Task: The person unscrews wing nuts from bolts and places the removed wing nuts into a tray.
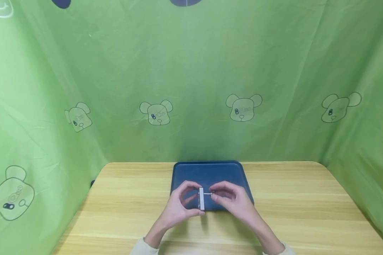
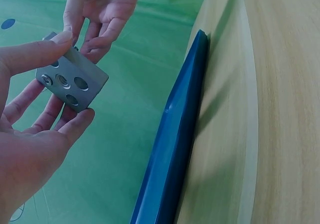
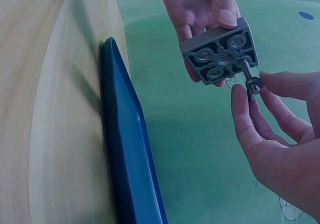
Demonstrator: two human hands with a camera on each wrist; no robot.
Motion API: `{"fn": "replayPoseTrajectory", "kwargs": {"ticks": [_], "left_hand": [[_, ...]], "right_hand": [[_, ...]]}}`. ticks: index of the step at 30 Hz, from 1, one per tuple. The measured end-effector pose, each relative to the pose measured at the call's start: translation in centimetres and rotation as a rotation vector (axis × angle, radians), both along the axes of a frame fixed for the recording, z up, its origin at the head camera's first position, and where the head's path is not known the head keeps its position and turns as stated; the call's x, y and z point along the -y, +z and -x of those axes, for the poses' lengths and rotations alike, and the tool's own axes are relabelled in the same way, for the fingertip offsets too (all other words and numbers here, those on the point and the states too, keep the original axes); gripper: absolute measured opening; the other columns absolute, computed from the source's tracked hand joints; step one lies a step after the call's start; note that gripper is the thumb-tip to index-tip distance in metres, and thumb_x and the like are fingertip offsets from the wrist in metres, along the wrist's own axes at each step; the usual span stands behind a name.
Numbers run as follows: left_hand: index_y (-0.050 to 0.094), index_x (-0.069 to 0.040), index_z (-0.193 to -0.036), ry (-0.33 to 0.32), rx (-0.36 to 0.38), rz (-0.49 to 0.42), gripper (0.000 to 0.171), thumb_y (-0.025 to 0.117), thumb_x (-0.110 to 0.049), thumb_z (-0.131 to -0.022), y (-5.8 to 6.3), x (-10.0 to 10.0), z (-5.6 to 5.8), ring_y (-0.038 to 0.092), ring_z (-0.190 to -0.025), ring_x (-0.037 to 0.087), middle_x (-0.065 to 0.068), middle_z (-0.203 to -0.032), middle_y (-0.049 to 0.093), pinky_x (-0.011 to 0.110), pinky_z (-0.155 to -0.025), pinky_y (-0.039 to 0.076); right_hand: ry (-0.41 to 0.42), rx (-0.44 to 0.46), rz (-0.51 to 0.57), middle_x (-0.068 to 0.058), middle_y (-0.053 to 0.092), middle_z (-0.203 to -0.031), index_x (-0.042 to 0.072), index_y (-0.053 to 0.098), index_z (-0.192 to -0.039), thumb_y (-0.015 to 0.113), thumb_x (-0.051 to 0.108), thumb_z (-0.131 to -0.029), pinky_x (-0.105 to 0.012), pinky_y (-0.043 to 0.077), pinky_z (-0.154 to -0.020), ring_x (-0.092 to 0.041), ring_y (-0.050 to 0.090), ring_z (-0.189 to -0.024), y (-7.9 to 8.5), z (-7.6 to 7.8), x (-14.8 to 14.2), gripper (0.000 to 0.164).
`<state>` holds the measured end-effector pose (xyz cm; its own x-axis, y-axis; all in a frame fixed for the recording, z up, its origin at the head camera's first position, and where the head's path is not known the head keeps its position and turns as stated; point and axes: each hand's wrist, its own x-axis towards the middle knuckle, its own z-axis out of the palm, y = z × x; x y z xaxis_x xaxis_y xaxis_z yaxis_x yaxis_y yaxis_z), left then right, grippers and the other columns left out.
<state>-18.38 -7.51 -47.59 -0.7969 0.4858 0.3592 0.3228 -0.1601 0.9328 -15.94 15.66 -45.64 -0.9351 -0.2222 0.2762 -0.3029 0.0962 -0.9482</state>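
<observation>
My left hand grips a square grey metal plate by its edges, thumb on one side and fingers on the opposite one. The left wrist view shows its flat face with round holes and a screw head in one corner hole. On the ribbed back, in the right wrist view, a threaded bolt sticks out from a corner. Near the bolt's free end sits a small nut, which my right hand pinches between thumb and fingertips. The nut's exact shape is partly hidden by the fingers.
Behind and below the hands, a dark blue tray lies on the light wooden table. A green curtain with bear-head outlines hangs around the back and sides of the table.
</observation>
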Motion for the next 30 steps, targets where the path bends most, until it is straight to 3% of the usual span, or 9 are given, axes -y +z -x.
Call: {"fn": "replayPoseTrajectory", "kwargs": {"ticks": [5,9,18,24,30], "left_hand": [[0.058,-0.003,-0.129,-0.003,0.001,-0.006,0.069,0.084,0.015,-0.068,-0.02,0.01,-0.01,0.054,-0.131,0.03,0.026,-0.134,0.052,0.04,-0.116,0.045],[0.058,-0.004,-0.129,0.002,0.002,0.0,0.069,0.084,0.015,-0.068,0.02,0.0,-0.05,0.054,-0.131,0.029,0.02,-0.133,0.054,0.04,-0.115,0.045],[0.058,-0.004,-0.129,-0.002,0.001,0.001,0.069,0.084,0.015,-0.068,0.11,-0.03,-0.02,0.054,-0.13,0.028,0.02,-0.133,0.054,0.04,-0.116,0.045],[0.058,-0.004,-0.128,0.002,-0.008,0.001,0.068,0.085,0.014,-0.068,0.13,0.01,-0.02,0.054,-0.13,0.029,0.016,-0.131,0.055,0.041,-0.115,0.046],[0.058,-0.004,-0.129,0.001,-0.01,0.004,0.068,0.086,0.013,-0.069,0.01,0.02,-0.03,0.054,-0.13,0.029,0.016,-0.132,0.056,0.04,-0.115,0.046]], "right_hand": [[0.009,0.006,-0.021,-0.023,0.069,-0.115,-0.004,0.069,-0.117,0.077,0.002,-0.089,-0.03,0.062,-0.092,-0.026,0.072,-0.105,0.09,0.0,-0.02,0.03],[0.008,0.012,-0.019,-0.023,0.07,-0.113,-0.005,0.068,-0.118,0.077,0.001,-0.088,-0.03,0.063,-0.091,-0.024,0.073,-0.101,0.08,-0.02,-0.02,0.031],[0.023,0.032,0.023,-0.03,0.068,-0.111,-0.009,0.066,-0.117,0.074,-0.003,-0.089,-0.035,0.064,-0.088,-0.023,0.073,-0.098,0.06,0.03,-0.07,0.03],[0.01,0.021,0.02,-0.022,0.071,-0.109,-0.004,0.07,-0.11,0.075,0.004,-0.092,-0.041,0.065,-0.087,-0.03,0.073,-0.1,0.24,-0.11,-0.04,0.021],[0.01,-0.041,0.019,-0.021,0.072,-0.107,-0.003,0.072,-0.107,0.07,0.006,-0.097,-0.041,0.066,-0.082,-0.023,0.074,-0.094,0.08,-0.11,-0.14,0.014]]}}
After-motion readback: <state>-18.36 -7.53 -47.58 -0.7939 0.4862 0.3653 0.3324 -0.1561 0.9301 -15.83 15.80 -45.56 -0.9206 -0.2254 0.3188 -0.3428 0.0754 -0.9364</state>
